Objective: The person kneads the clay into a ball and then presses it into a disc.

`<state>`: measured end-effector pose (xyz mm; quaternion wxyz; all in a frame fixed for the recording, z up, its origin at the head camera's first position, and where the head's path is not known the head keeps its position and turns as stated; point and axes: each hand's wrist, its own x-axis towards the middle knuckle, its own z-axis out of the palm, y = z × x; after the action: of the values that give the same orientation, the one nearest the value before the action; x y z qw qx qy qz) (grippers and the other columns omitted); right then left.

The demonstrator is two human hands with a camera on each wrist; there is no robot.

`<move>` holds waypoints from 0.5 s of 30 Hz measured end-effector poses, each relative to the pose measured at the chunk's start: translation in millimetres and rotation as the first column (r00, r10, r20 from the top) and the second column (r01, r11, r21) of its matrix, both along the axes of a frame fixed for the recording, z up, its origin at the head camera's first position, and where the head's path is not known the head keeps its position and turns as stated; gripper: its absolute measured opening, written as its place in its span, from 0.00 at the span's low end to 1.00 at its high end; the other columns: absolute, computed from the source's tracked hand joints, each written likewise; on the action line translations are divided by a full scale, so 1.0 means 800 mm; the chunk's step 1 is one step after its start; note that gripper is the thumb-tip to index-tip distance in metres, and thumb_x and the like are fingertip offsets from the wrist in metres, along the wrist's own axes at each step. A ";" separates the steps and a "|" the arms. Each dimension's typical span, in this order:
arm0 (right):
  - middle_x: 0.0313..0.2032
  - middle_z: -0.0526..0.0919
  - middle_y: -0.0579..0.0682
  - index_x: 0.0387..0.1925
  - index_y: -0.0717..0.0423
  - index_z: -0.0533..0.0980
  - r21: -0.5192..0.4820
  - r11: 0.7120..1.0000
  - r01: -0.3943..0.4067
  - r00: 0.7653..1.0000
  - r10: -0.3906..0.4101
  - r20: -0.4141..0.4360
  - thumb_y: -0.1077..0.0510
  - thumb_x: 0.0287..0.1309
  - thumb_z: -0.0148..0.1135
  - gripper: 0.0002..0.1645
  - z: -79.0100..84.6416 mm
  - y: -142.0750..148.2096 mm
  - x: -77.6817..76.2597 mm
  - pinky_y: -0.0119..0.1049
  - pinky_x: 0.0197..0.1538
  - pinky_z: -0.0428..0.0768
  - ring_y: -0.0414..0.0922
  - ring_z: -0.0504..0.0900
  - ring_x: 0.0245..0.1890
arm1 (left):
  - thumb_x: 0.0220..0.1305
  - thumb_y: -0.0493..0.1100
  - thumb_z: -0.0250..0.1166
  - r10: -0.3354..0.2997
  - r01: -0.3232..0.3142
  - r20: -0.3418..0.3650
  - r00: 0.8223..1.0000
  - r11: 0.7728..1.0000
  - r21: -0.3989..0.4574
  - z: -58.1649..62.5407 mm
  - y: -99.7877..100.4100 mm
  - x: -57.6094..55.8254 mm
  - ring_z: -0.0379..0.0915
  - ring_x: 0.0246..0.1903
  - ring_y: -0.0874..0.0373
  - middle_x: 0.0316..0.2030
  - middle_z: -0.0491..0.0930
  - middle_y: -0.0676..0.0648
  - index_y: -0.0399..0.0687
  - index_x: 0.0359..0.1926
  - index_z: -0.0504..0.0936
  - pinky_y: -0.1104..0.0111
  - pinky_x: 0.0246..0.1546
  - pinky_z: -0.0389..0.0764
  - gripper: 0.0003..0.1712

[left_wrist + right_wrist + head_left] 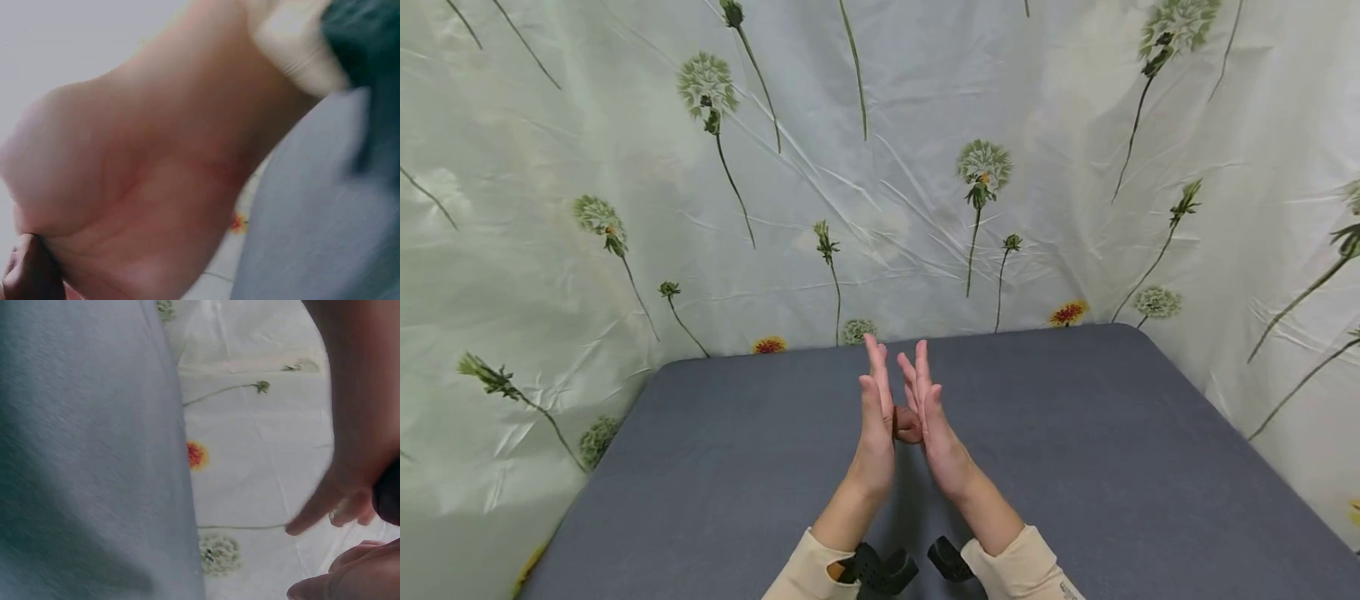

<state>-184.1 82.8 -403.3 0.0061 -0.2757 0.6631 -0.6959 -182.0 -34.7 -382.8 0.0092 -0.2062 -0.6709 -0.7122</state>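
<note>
A small reddish-brown rounded lump sits between my two palms, above the table; its kind is unclear. My left hand stands upright with straight fingers, its palm against the lump's left side. From the other side my right hand faces it, fingers also straight and pointing up and forward. The left wrist view is filled by the left palm, with a brown shape at its lower left edge. Fingers of both hands show in the right wrist view, beside a dark rounded shape that I cannot identify.
Dark grey cloth covers the table under the hands. A pale curtain printed with dandelions hangs behind it and at both sides. Black straps are at both wrists, next to cream sleeves.
</note>
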 end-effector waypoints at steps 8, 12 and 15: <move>0.88 0.32 0.54 0.86 0.36 0.21 0.002 0.997 0.078 0.988 -0.077 -0.136 0.21 0.76 0.13 0.49 0.015 -0.004 0.012 0.72 0.78 0.57 0.62 0.47 0.86 | 0.74 0.82 0.16 0.009 -0.014 -0.067 0.998 0.997 -0.072 -0.013 0.006 -0.010 0.59 0.76 0.37 0.87 0.21 0.49 0.68 0.84 0.18 0.41 0.73 0.63 0.49; 0.88 0.35 0.54 0.85 0.35 0.21 -0.042 0.996 0.078 0.995 -0.081 -0.060 0.16 0.71 0.13 0.54 0.014 0.013 -0.004 0.78 0.79 0.43 0.62 0.32 0.87 | 0.76 0.80 0.15 -0.045 0.031 -0.115 0.992 0.992 -0.118 -0.014 0.013 0.003 0.39 0.83 0.37 0.86 0.16 0.51 0.65 0.84 0.17 0.31 0.76 0.47 0.48; 0.88 0.35 0.56 0.85 0.36 0.19 -0.078 0.995 0.054 0.998 -0.055 -0.010 0.17 0.72 0.12 0.53 0.005 0.014 -0.012 0.71 0.82 0.43 0.61 0.33 0.88 | 0.71 0.84 0.15 -0.085 0.068 -0.145 0.986 0.991 -0.117 -0.003 0.011 0.007 0.27 0.86 0.42 0.85 0.15 0.55 0.66 0.84 0.16 0.30 0.79 0.38 0.52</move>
<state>-194.0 93.7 -399.1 -0.0276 -0.2618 0.6427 -0.7194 -176.1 -25.6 -385.2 0.0207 -0.2851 -0.6986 -0.6559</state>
